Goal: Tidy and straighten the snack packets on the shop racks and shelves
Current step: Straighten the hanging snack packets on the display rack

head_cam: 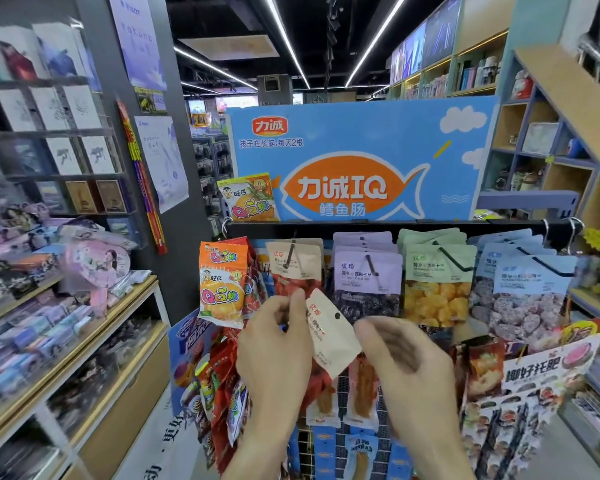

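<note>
A beige snack packet with a round hang hole is tilted in front of the rack, off its peg. My left hand pinches its left upper edge between thumb and fingers. My right hand is blurred at the packet's right edge, fingers curled; whether it grips the packet is unclear. Behind it hang rows of packets on pegs: beige and red ones, purple ones, green ones with yellow fruit and blue ones. Orange QQ candy packets hang at the left end.
A blue fish-logo sign tops the rack above a black rail. More snacks hang lower on the rack. Wooden shelves with cards and trinkets stand at the left; cubby shelves rise at the right.
</note>
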{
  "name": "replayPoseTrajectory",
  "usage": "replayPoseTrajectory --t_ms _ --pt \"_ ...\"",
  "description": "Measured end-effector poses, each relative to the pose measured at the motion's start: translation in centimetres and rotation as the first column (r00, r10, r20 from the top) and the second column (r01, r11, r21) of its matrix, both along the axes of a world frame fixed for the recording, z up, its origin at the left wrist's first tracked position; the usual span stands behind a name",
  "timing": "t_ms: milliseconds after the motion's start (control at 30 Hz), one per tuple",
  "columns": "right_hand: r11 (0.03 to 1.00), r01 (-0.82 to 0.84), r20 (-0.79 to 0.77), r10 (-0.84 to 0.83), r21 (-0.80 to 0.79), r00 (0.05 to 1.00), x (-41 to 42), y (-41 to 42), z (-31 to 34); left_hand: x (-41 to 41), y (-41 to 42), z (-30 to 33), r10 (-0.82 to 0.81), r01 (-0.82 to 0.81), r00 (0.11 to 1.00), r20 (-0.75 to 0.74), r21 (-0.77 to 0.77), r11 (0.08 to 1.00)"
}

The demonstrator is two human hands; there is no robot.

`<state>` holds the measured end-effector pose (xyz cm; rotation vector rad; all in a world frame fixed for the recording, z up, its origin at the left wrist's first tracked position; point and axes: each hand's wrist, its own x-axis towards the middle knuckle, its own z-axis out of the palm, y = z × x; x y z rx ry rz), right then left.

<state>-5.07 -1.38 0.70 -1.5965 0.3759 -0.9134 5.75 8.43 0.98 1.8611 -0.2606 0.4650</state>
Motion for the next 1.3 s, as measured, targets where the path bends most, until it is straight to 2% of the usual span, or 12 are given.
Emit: replayPoseTrajectory --t_ms 67,200,300,367,533,867,967,1067,1167,1233,1300 --pt "0.988 -0.152 -0.033 0.152 -0.005 0.988 1.1 1.7 -0.3 -0.5 0.9 -0.3 0.002 -0.003 1.000 -0.018 -0.082 0.997" --pt "0.981 -0.192 0.056 0.193 -0.028 0.980 3.4 3.2 1.5 -1.1 3.1 1.0 -0.143 0.142 0.990 0.013 -0.231 0.963" --pt "0.971 -0.228 0.076 0.234 -0.072 0.969 4.6 3.5 3.1 -0.4 4.6 2.9 -0.342 0.338 0.939 0.024 -0.242 0.910" --pt "0.970 -0.241 0.073 0.243 -0.036 0.967 5.6 3.4 3.7 0.4 5.2 4.0 -0.394 0.394 0.918 0.043 -0.213 0.894" --pt "0.953 -0.274 0.132 0.258 0.126 0.957 6.9 3.2 4.6 2.2 4.8 4.8 -0.415 0.385 0.910 -0.006 -0.363 0.848" --pt "0.967 -0.212 0.083 0.202 0.141 0.976 7.5 3.0 4.2 2.9 4.3 4.1 -0.463 0.383 0.884 -0.067 -0.462 0.800" --pt "0.990 -0.115 0.028 0.113 0.087 0.993 8.2 2.7 3.8 3.6 3.5 3.6 -0.457 0.365 0.884 -0.096 -0.469 0.805" --pt "0.992 0.098 -0.043 -0.102 -0.082 0.994 10.0 2.1 3.6 4.8 2.2 3.4 -0.410 0.332 0.908 -0.084 -0.453 0.828" --pt "0.933 0.271 -0.130 -0.307 -0.237 0.943 11.5 1.7 3.7 6.3 0.8 2.9 -0.246 0.223 0.969 -0.022 -0.349 0.910" --pt "0.903 0.318 -0.143 -0.369 -0.290 0.918 11.6 1.9 3.5 6.5 0.3 2.2 -0.134 0.136 0.991 0.026 -0.308 0.942" --pt "0.880 0.336 -0.117 -0.393 -0.334 0.912 10.4 2.2 2.9 5.9 0.4 1.2 -0.103 0.126 0.991 0.089 -0.327 0.936"
